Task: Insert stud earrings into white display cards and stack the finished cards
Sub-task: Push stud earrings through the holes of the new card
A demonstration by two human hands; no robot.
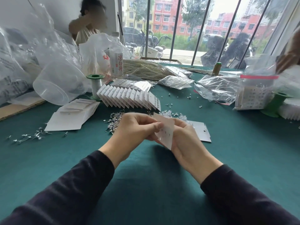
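Both hands hold one white display card (165, 129) upright above the green table (146, 168). My right hand (186, 140) grips the card from behind and below. My left hand (136, 127) pinches its front face with the thumb near the small holes; whether a stud is under the fingers is hidden. A pile of loose stud earrings (115, 120) lies just beyond my left hand. A fanned row of finished cards (129, 98) leans behind it. Blank cards (73, 117) sit at the left, and another card (201, 132) lies flat to the right of my right hand.
More scattered studs (30, 136) lie at the far left. A clear plastic tub (56, 83), a green spool (95, 85), a water bottle (116, 59), pearl strands (142, 69) and plastic bags (215, 88) crowd the back. A person sits at the back left; another hand (289, 57) reaches in at the right.
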